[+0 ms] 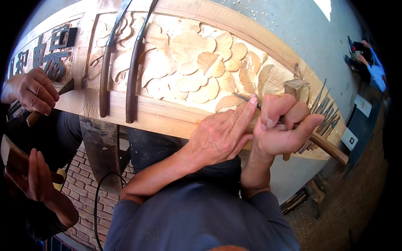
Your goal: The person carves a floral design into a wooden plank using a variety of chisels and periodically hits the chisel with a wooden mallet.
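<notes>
My right hand (282, 123) is closed around a carving chisel; its wooden handle (328, 148) sticks out to the lower right. The narrow metal blade (243, 97) points up and left onto the carved wooden panel (159, 106). Stretched out, the fingers of my left hand (222, 136) rest with their tips against the blade, the thumb apart. Beneath the blade are petals and leaves (205, 65) carved in relief. Just beyond my right hand lies a mallet with a square wooden head (297, 88), its handle partly hidden by that hand.
Two long-handled chisels (105, 79) (133, 79) lie across the panel. Several carving tools (324, 113) sit at its right end. At left, a co-worker's hands (39, 92) (35, 180) hold a chisel and a wooden block near dark raised characters (58, 42). Another person (368, 62) sits far right.
</notes>
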Tool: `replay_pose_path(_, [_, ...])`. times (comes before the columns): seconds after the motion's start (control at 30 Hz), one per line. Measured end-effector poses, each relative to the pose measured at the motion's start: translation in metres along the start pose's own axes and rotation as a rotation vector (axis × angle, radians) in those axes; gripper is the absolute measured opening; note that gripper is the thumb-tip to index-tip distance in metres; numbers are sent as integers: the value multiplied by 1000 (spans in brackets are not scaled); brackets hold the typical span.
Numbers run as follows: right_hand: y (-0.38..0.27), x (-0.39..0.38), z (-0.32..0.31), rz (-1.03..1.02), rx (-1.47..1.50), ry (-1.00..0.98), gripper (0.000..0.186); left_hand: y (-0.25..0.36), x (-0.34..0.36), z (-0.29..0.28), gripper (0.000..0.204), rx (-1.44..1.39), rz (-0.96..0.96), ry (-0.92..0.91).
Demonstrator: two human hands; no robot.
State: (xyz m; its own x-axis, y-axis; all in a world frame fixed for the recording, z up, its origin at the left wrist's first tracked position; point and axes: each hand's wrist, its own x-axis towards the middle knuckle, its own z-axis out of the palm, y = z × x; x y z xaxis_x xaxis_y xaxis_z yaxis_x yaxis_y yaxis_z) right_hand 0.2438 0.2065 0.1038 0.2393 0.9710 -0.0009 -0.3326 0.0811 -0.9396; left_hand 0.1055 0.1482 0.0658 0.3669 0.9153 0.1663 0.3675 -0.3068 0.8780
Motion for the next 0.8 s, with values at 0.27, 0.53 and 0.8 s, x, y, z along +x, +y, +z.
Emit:
replay_pose_path(0.27, [5,7,3,-6,-13,-151,64,-2,-6,4,97,-62,-39,37])
replay_pose_path(0.53, [11,14,-2,86,479,-495,65,-2,-6,2,96,-55,-2,72])
replay_pose_path(0.8, [-12,4,-4,-86,225,-549,74,-4,-6,8,81,48,143,171])
